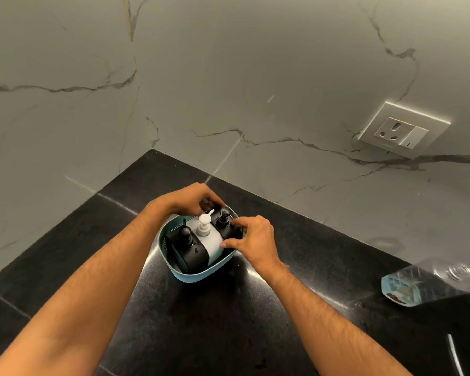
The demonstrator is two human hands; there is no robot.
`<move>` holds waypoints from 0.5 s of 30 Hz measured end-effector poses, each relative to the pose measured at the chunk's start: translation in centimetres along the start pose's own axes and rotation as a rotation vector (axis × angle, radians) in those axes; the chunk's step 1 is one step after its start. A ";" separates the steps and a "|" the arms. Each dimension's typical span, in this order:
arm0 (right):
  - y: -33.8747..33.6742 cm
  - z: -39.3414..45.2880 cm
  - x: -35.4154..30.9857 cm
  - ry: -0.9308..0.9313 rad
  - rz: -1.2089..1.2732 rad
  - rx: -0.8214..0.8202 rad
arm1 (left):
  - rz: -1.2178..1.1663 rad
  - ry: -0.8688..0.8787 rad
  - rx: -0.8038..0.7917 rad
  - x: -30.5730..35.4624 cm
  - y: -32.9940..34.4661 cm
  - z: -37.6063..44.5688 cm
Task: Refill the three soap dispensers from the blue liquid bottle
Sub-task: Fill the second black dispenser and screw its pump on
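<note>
Count: three soap dispensers stand upright, packed side by side, in one teal basket point(223, 263). Nearest is a black dispenser point(192, 252), in the middle a white dispenser point(213, 240), farthest a second black dispenser point(225, 221). All three pumps are in place.

One clear bottle of blue liquid point(418, 284) lies on its side at the right edge of the counter, well apart from the basket. Its neck points away from the viewer, and whether it is capped cannot be told.

Two hands are present. The left hand point(186, 198) is curled over the far rim of the basket, behind the far dispenser; what its fingers grip is hidden. The right hand point(253, 238) pinches the right rim of the basket, its thumb lying against the white dispenser.

Surface: one black polished stone counter point(196, 316), with seams visible. It meets a corner of grey veined marble wall point(228, 77). One socket plate with switch point(403, 130) is mounted on the right wall.
</note>
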State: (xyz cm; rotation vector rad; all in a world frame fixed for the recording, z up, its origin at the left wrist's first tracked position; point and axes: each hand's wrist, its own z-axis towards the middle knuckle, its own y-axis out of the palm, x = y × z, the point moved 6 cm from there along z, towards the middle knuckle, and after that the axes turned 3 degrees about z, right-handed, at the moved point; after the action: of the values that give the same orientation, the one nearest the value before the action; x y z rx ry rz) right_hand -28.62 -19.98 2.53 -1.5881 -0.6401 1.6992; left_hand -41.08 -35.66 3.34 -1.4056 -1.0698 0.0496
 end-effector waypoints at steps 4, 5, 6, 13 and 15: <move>0.3 0.2 0.3 0.006 0.008 -0.009 | -0.053 -0.005 0.027 -0.4 0.0 -0.1; 0.4 0.2 0.4 0.010 0.018 -0.003 | -0.073 -0.008 0.040 -0.4 0.0 -0.2; 0.4 0.2 0.5 0.013 0.029 0.008 | -0.090 -0.012 0.056 -0.5 0.0 -0.4; 0.8 0.3 0.5 0.040 0.053 0.034 | -0.192 -0.043 0.149 -1.2 0.4 -1.5; 0.8 0.3 0.6 0.032 0.049 0.022 | -0.219 -0.051 0.165 -1.2 0.4 -1.8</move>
State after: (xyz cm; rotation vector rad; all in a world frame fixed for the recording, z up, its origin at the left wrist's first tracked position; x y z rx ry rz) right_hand -29.10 -20.01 1.54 -1.6246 -0.5694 1.7074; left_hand -40.43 -37.63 2.69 -1.1387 -1.2281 0.0141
